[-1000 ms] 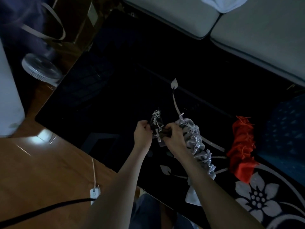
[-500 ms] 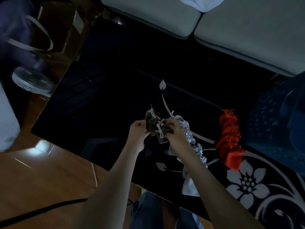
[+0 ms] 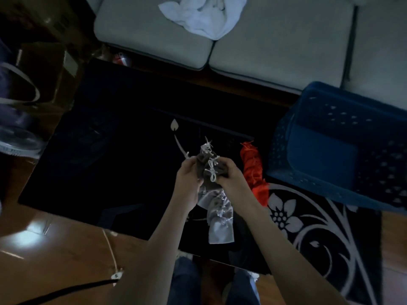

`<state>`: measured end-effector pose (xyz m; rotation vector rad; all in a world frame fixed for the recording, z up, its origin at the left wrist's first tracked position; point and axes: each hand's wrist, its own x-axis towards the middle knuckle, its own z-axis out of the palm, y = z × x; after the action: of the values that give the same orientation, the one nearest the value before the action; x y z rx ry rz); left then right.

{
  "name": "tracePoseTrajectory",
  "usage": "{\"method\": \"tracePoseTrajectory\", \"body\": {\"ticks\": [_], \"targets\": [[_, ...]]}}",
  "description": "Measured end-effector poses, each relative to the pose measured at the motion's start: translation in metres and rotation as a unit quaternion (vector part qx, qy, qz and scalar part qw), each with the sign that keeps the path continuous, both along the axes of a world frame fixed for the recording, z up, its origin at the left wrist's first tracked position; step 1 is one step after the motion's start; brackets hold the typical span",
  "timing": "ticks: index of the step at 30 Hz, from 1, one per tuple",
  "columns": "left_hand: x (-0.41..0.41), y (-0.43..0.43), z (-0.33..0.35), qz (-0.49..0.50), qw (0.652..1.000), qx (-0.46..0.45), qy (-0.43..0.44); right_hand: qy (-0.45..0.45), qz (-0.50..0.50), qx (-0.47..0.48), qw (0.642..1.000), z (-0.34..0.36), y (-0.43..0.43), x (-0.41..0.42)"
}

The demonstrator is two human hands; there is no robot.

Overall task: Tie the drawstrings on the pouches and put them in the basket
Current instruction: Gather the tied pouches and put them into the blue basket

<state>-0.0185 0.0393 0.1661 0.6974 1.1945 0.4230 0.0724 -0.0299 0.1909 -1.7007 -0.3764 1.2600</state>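
Note:
Both hands hold a small stack of dark brown pouches (image 3: 206,166) with white tied drawstrings above the black rug. My left hand (image 3: 187,172) grips the stack's left edge, and my right hand (image 3: 229,172) grips its right side. Below the hands several silver-grey pouches (image 3: 219,219) lie in a row on the rug. A pile of red pouches (image 3: 253,170) lies just right of my right hand. The blue plastic basket (image 3: 326,119), with perforated walls, stands at the right, beyond the red pile.
A grey sofa (image 3: 275,45) with a white cloth (image 3: 202,16) on it runs along the top. The black rug has white flower patterns (image 3: 284,214) at the right. A fan (image 3: 19,139) and a bag (image 3: 13,89) stand at the left; a cable (image 3: 110,249) crosses the wooden floor.
The view has swung right and up, bringing the basket and sofa fully in. Both hands lifted the brown pouches slightly off the silver pile and keep holding them.

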Motion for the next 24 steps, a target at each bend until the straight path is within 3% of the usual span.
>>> {"method": "tracePoseTrajectory", "body": {"ticks": [3,9,13,16,20,24], "targets": [[0.025,-0.018,0.019,-0.027,0.999,0.026,-0.014,-0.010,-0.062,-0.021,0.998,0.018,-0.024,0.021],[0.087,-0.062,0.061,-0.032,0.997,0.067,-0.032,-0.117,-0.031,-0.053,0.991,0.059,-0.069,0.078],[0.128,-0.087,0.078,-0.078,0.988,0.117,-0.057,-0.277,0.002,-0.126,0.952,0.078,-0.094,0.126],[0.165,-0.103,0.085,-0.131,0.980,0.140,-0.050,-0.323,0.048,-0.205,0.922,0.088,-0.114,0.170],[0.212,-0.104,0.077,-0.265,0.953,0.139,0.039,-0.321,0.081,-0.223,0.917,0.063,-0.124,0.219],[0.232,-0.089,0.066,-0.323,0.873,0.324,0.172,-0.194,-0.005,-0.193,0.962,0.021,-0.117,0.251]]}}
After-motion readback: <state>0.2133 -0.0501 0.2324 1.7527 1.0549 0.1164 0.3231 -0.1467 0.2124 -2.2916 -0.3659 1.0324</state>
